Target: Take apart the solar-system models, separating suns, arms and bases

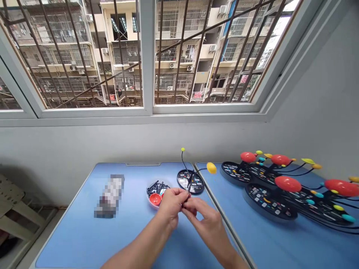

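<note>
I'm pinching a thin black rod (185,200) between my left hand (170,206) and right hand (204,219), the two clamped together over the table (75,239) (my fingers (179,194) are hiding most of the rod). A black disc (190,182) with yellow balls is standing just behind them, and a dish (148,197) holding black rods (155,186) and a red ball (155,199) is sitting just beside my left hand. More discs (269,205) with red balls are crowding the next table (308,246).

left hand (170,206): fingers pinched together, turned rightward | right hand (206,220): fingers pinched, turned leftward | fingertips close together
</note>
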Demonstrator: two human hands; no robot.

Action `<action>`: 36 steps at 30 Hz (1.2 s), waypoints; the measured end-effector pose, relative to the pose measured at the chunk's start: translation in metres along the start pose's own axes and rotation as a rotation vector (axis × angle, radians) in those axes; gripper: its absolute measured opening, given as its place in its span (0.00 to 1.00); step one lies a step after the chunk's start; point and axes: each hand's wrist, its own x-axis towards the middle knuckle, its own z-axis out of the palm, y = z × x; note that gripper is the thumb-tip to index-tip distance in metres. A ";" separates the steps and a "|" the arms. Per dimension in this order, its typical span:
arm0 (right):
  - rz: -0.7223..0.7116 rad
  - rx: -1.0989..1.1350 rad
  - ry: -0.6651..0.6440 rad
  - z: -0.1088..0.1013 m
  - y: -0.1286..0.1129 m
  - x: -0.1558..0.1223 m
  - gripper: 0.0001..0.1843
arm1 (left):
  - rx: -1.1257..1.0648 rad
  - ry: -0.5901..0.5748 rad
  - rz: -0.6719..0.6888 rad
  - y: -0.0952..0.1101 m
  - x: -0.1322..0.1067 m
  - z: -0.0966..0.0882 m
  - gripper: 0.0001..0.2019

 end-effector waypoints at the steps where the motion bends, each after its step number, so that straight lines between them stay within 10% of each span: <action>1: 0.036 0.050 -0.028 0.001 0.000 0.000 0.09 | -0.013 0.039 -0.006 -0.001 -0.003 -0.002 0.17; 7: 0.389 0.424 0.159 -0.001 0.010 0.021 0.18 | -0.176 0.041 -0.128 -0.010 -0.020 -0.005 0.16; 14: 0.624 0.794 0.015 0.007 -0.009 0.036 0.20 | -0.340 -0.089 -0.226 -0.011 -0.037 0.006 0.18; 28: 0.668 1.035 -0.135 0.048 -0.023 0.089 0.15 | -0.369 0.263 -0.109 0.030 -0.043 0.015 0.13; 33: 0.576 1.028 0.119 0.025 -0.010 0.134 0.16 | -0.218 0.207 -0.467 -0.005 -0.063 0.027 0.11; 36: 0.496 0.993 0.086 0.003 -0.005 0.138 0.13 | -0.239 0.259 -0.264 -0.011 -0.064 0.013 0.13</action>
